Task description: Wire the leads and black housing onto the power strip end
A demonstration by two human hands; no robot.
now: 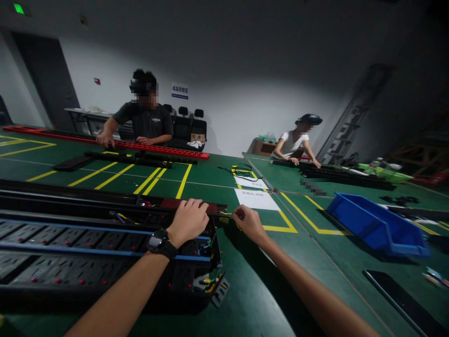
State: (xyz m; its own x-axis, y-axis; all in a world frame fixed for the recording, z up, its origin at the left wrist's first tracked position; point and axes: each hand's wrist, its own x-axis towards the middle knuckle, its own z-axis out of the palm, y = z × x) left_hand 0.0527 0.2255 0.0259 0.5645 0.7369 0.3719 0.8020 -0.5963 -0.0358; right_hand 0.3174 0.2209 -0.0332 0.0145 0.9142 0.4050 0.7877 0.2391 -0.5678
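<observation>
While left fingers (196, 206) clench the power strip (105, 238), right fingers (240, 214) pinch a yellow wire (226, 214).

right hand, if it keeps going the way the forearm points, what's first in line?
The right hand points up-left toward the end of the black power strip housing, where it pinches a thin yellow wire. That wire, then the housing end, would likely come first. The left hand sits just beyond; depth is hard to judge.

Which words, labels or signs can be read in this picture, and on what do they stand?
Blue wall sign: white characters, too blurred to read.
Dark shirt of the person opposite: small white chest print, too small to read.
White paper sheets on the green table: printed lines, blurred.
Green exit sign: no legible text.
</observation>
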